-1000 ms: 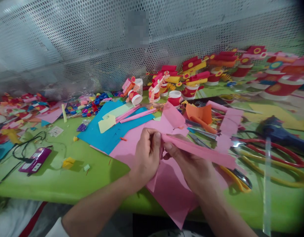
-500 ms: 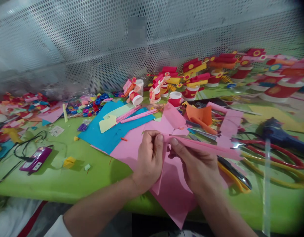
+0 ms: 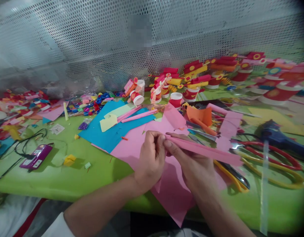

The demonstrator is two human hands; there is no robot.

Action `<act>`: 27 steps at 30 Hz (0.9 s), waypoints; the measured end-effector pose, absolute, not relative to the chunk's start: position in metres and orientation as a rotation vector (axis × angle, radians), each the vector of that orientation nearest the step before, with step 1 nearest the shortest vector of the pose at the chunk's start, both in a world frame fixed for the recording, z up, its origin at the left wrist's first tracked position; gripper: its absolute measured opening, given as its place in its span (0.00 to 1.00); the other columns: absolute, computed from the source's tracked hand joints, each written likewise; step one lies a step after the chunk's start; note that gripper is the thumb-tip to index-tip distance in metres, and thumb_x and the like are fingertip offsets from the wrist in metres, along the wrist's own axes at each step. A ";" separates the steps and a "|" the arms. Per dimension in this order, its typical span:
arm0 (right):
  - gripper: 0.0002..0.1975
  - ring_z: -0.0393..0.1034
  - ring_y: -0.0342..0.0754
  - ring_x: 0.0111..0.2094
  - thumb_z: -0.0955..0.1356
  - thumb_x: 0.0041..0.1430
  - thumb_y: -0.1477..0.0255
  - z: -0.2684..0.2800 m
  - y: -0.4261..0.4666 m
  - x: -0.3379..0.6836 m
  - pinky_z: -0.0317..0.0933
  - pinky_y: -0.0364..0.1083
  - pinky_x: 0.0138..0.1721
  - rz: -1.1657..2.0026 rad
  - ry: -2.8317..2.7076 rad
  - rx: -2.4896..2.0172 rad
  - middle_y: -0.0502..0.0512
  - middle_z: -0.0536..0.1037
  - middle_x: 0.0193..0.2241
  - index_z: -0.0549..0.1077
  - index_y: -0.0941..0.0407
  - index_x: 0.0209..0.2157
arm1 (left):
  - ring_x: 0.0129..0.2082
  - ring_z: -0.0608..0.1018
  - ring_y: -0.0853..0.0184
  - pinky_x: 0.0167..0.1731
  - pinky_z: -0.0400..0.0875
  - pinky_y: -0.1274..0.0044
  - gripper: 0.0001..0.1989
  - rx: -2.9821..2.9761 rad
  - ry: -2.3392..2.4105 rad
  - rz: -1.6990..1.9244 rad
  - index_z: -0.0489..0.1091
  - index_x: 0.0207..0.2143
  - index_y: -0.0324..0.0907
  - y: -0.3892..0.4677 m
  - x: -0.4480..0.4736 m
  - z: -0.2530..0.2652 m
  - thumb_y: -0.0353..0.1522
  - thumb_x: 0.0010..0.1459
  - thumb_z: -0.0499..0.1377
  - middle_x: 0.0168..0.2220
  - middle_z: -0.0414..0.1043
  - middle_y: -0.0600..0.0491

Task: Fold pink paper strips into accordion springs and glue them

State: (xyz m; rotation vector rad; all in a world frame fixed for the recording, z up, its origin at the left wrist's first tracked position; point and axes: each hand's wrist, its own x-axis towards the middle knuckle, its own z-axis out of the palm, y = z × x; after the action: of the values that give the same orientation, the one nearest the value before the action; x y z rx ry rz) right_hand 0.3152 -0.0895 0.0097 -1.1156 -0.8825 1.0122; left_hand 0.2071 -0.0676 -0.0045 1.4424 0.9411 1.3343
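A long folded pink paper strip (image 3: 203, 148) runs from between my hands out to the right. My left hand (image 3: 152, 161) pinches its left end between thumb and curled fingers. Close against it, my right hand (image 3: 193, 164) is closed on the strip, thumb on top along the near side. Another pink tail of paper hangs below my left hand, partly hidden by it. Under both hands lies a large pink paper sheet (image 3: 176, 200), whose corner hangs past the table edge. A blue sheet (image 3: 100, 135) with thin pink strips (image 3: 139, 116) on it lies beyond, to the left.
Scissors with red and yellow handles (image 3: 272, 179) and a black-and-yellow cutter (image 3: 233, 176) lie right of my hands, near a blue glue gun (image 3: 282, 133). Red paper-cup models (image 3: 191, 93) line the back. A purple power strip (image 3: 37, 158) with cables sits left on the green table (image 3: 92, 187).
My right hand has shifted slightly left, closer to my left hand, and its fingers now lie flatter behind the strip. The hanging pink tail is more hidden behind my left hand.
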 end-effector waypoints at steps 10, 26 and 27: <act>0.07 0.76 0.48 0.34 0.76 0.56 0.64 -0.001 -0.088 0.327 0.71 0.47 0.37 0.928 -0.896 -1.148 0.50 0.82 0.35 0.83 0.48 0.37 | 0.33 0.77 0.68 0.36 0.73 0.76 0.14 1.237 0.801 1.238 0.70 0.41 0.42 -0.064 0.208 0.002 0.43 0.64 0.61 0.34 0.75 0.52; 0.09 0.76 0.51 0.34 0.74 0.57 0.58 0.016 -0.090 0.331 0.72 0.51 0.40 0.915 -1.001 -1.332 0.53 0.81 0.37 0.83 0.46 0.37 | 0.31 0.74 0.71 0.33 0.69 0.78 0.10 1.090 0.922 1.223 0.70 0.35 0.41 -0.064 0.211 0.006 0.39 0.61 0.64 0.30 0.73 0.55; 0.09 0.76 0.51 0.35 0.74 0.57 0.58 0.019 -0.091 0.332 0.72 0.51 0.40 0.920 -1.013 -1.358 0.53 0.81 0.38 0.83 0.46 0.36 | 0.31 0.74 0.71 0.33 0.69 0.78 0.10 1.094 0.932 1.223 0.70 0.35 0.41 -0.064 0.211 0.005 0.39 0.62 0.63 0.30 0.72 0.55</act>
State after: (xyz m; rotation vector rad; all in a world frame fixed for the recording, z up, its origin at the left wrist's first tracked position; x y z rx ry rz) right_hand 0.3315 -0.0912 0.0186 -1.3585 -1.0132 0.9202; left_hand 0.2112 -0.0643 0.0054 1.0944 0.9321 1.2234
